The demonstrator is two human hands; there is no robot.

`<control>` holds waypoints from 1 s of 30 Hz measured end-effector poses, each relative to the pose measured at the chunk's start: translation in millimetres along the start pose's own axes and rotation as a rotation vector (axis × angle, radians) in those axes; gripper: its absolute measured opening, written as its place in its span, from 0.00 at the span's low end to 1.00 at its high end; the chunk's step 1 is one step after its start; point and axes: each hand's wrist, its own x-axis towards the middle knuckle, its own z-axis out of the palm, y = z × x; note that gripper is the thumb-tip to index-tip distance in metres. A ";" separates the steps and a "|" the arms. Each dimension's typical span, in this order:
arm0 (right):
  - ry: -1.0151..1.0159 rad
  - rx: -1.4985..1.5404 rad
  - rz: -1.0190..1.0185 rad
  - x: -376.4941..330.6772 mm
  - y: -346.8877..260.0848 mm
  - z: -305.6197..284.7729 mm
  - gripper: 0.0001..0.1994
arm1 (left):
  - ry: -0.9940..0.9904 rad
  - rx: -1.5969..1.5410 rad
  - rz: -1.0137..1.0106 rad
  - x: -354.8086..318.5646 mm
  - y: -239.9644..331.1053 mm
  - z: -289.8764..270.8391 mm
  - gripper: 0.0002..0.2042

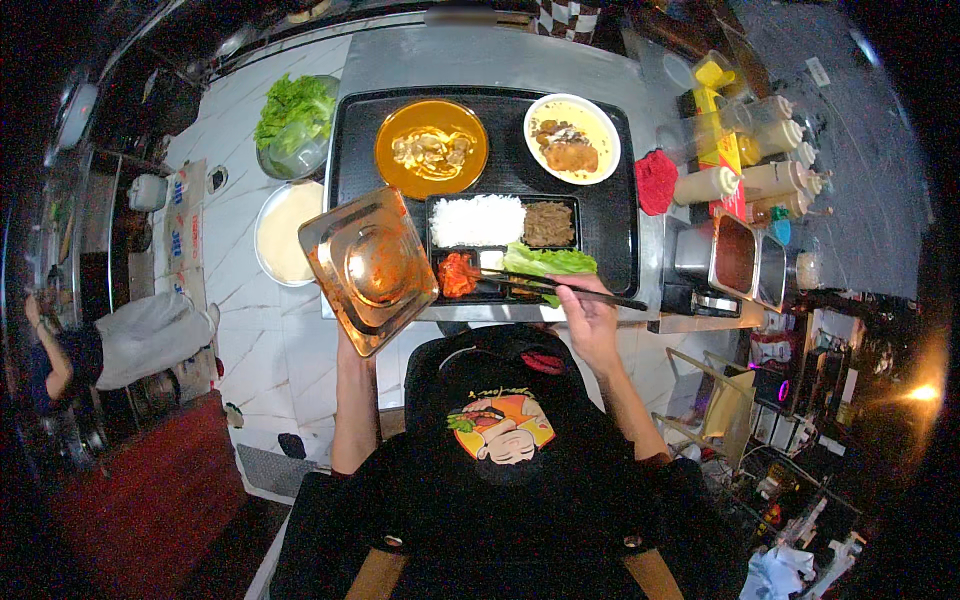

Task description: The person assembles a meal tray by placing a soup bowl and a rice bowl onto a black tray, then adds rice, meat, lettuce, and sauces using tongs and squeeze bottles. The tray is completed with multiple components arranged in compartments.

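My left hand [353, 345] holds up a steel food pan [335, 245], tilted and smeared with red sauce; the pan hides most of its fingers. Black chopsticks [570, 288] are gripped in my right hand [590, 318], their tips at the red kimchi [458, 274] in a black lunch box [432, 235]. White rice [478, 220] and brown shredded meat [549, 224] fill the box's far compartments. A green lettuce leaf [550, 262] lies in the near right one, partly under the chopsticks. Between kimchi and leaf sits a small pale piece [491, 260].
The box rests on a black tray [358, 140] with an orange bowl [382, 168] and a white bowl [616, 150] of food. Left are a lettuce bowl [325, 165] and a pale round container [268, 270]. Squeeze bottles [708, 184] and a sauce pan [735, 250] stand right. A person [60, 360] is far left.
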 end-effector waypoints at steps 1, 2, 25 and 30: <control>-0.031 -0.030 0.022 -1.0 -5.5 4.4 0.07 | -0.017 0.016 -0.005 -0.4 -1.0 -3.3 0.40; -0.034 -0.022 0.023 -3.4 -8.1 6.1 0.07 | -0.056 0.035 -0.003 0.9 -4.7 -6.3 0.40; 0.088 0.107 0.035 -24.4 -7.2 0.6 0.08 | 0.205 0.116 0.293 24.1 -15.8 53.7 0.37; 0.122 0.436 0.185 -28.2 7.2 -19.1 0.09 | 0.241 0.043 0.334 33.8 -29.3 74.5 0.37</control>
